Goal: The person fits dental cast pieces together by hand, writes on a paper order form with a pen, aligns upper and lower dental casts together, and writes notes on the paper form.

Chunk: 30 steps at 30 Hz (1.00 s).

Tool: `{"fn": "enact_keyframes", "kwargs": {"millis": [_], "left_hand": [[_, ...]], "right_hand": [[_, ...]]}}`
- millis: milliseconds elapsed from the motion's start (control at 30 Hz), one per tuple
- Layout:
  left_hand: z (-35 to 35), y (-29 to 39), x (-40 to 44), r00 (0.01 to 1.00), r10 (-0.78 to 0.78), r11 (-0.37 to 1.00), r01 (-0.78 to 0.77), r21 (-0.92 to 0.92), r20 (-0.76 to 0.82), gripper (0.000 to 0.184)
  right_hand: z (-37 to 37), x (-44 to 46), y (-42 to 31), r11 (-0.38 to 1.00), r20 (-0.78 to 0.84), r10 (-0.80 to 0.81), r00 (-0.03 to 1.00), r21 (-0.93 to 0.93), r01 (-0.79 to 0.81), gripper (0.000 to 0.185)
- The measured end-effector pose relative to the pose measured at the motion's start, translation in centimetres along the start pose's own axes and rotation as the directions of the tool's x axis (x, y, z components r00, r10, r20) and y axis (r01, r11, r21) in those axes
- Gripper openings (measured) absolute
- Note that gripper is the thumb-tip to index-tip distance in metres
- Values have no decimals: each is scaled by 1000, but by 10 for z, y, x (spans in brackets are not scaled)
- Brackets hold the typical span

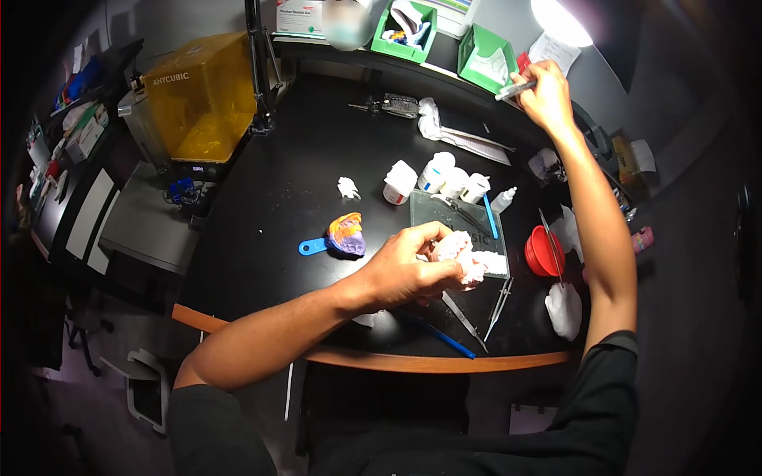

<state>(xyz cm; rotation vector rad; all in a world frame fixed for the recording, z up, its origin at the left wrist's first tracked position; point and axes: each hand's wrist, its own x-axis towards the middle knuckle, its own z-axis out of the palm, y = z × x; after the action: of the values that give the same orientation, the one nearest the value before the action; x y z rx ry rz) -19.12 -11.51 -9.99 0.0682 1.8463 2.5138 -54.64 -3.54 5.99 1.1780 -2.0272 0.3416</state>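
My left hand (409, 266) is closed around a whitish dental cast (454, 247), held above the near side of a glass slab (424, 205). Raised at the far right, my right hand (546, 97) grips a slim pen-like tool (516, 90) beside a green bin (486, 62); its exact kind is unclear. A dental impression tray (347, 238) with orange and purple material and a blue handle lies left of my left hand. Below the cast are a metal instrument (465, 320), tweezers (499, 308) and a blue-handled tool (451, 341).
Several white jars (436, 173) and a dropper bottle (503, 198) stand behind the slab. A red mixing bowl (543, 252) and a white wad (563, 311) sit at the right. A lamp (562, 22) shines above; a yellow-covered printer (198, 95) stands left.
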Motion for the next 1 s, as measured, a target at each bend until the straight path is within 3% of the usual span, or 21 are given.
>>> {"fn": "enact_keyframes", "kwargs": {"millis": [67, 200, 400, 633, 733, 833, 933, 1000], "left_hand": [[-2, -1, 2, 999, 33, 998, -33, 51, -13, 31], [-4, 6, -2, 999, 12, 994, -8, 110, -35, 35], [-4, -2, 1, 992, 115, 971, -101, 217, -52, 39], [-6, -6, 3, 985, 167, 954, -148, 263, -52, 40], [-7, -2, 1, 990, 128, 959, -107, 261, -62, 40], [-8, -1, 3, 992, 105, 967, -85, 239, -73, 39], [-6, 3, 2, 989, 81, 983, -59, 175, -123, 36], [-7, 2, 3, 987, 107, 983, -87, 161, -121, 34]], "right_hand": [[12, 24, -2, 996, 39, 4, 999, -95, 0, 33], [35, 50, -13, 915, 188, 196, 962, -388, -110, 33], [60, 56, -7, 905, 71, 228, 971, -382, -185, 33], [42, 59, -13, 884, 64, 210, 976, -439, -161, 29], [30, 58, -17, 896, -31, 198, 980, -400, -194, 26], [26, 59, 2, 947, -272, 18, 962, -303, -103, 18], [3, 50, 13, 988, -379, 37, 925, -128, -92, 25], [-11, 35, 24, 991, -508, -131, 852, -99, 93, 31]]}}
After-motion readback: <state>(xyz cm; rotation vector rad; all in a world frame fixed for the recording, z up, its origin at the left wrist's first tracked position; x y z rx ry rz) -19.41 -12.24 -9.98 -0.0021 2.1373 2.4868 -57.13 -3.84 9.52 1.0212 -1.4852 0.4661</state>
